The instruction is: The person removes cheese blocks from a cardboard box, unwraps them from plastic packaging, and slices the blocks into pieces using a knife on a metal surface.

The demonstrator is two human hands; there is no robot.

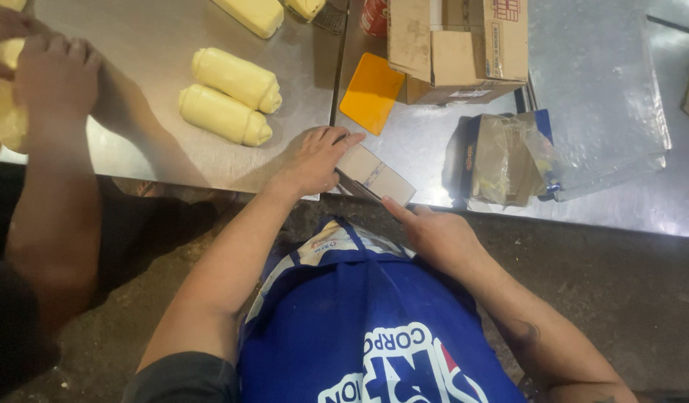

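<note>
A small flat cardboard box point(376, 176) lies at the near edge of the steel table point(158, 142). My left hand point(312, 158) rests on the box's left end with fingers curled over it. At the box's near right corner, my right hand point(432, 233) touches it with thumb and fingers. I wear a blue apron point(359, 321) below the hands.
Two pale yellow dough rolls point(229, 97) lie left of my hands, more at the top edge. Another person's hands point(49, 71) press dough at far left. An orange scraper point(371, 92), an open cardboard carton point(456, 48), a torn bag point(508, 157) and a plastic sheet point(598, 89) lie beyond.
</note>
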